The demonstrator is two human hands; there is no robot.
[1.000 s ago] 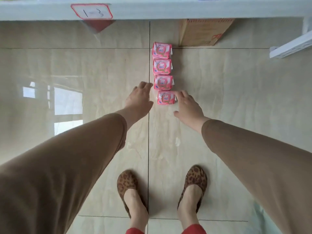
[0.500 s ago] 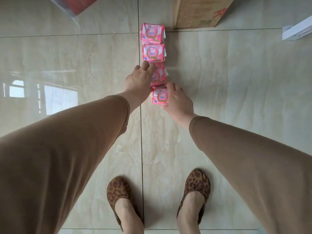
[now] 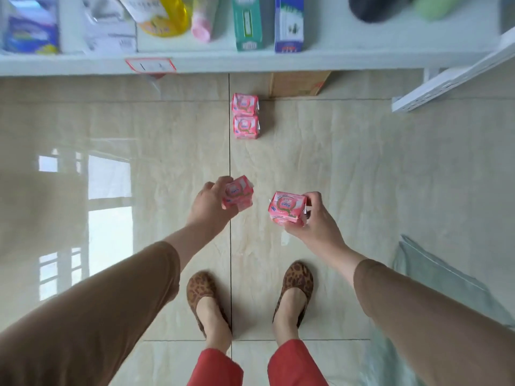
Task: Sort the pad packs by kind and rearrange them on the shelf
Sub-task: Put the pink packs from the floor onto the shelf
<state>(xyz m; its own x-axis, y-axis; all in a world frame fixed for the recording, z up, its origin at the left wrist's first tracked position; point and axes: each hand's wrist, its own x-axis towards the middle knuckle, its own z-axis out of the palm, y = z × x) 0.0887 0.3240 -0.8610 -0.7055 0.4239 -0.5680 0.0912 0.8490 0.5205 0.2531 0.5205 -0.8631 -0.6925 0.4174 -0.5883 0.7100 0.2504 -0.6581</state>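
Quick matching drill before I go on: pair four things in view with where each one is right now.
Things:
1. pack in left hand
2. far floor pack
3. green box
4. carton

Places:
A. on the shelf
B. on the floor under the shelf edge
C. held above the floor
D. on the floor, end of the row nearest the shelf

Pairs: 1-C, 2-D, 3-A, 4-B
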